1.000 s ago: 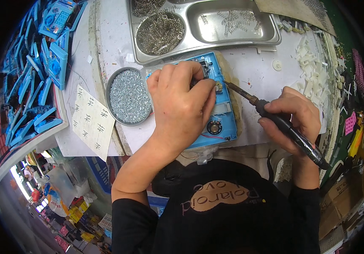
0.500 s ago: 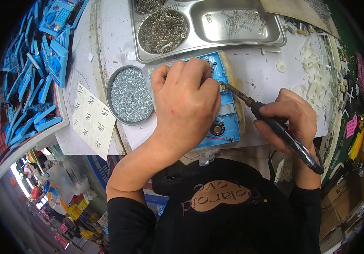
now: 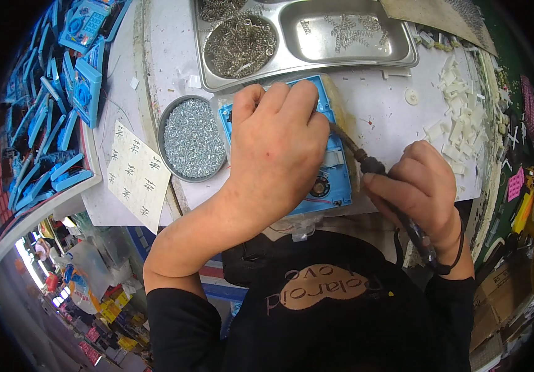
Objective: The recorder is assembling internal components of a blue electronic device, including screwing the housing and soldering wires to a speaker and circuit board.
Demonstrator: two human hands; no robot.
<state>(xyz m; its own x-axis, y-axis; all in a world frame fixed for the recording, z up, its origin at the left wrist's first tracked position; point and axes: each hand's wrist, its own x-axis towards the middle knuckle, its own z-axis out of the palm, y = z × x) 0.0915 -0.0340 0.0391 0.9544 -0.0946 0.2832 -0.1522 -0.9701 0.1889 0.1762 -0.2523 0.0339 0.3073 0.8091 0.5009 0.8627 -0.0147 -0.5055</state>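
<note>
My right hand [image 3: 422,189] grips a black-handled soldering iron [image 3: 372,165] like a pen. The iron's metal shaft slants up and left, and its tip is hidden behind my left hand's fingers. Over a light-blue plastic housing [image 3: 340,183], my left hand [image 3: 274,146] is closed with its fingers curled downward. What its fingertips pinch, if anything, cannot be seen. A small round speaker [image 3: 320,185] sits in the lower right of the housing. Most of the housing's left and middle lies under my left hand.
Left of the housing stands a round grey dish [image 3: 161,150] of small silver screws, beside a marked paper sheet [image 3: 131,173]. Beyond is a metal tray [image 3: 354,62] with springs [image 3: 240,49]. White plastic parts [image 3: 462,121] lie at right; blue housings [image 3: 84,87] are piled far left.
My left hand has shifted slightly right, covering the spot where the iron's tip showed. My right hand has moved a little left, and the soldering iron now points up more steeply.
</note>
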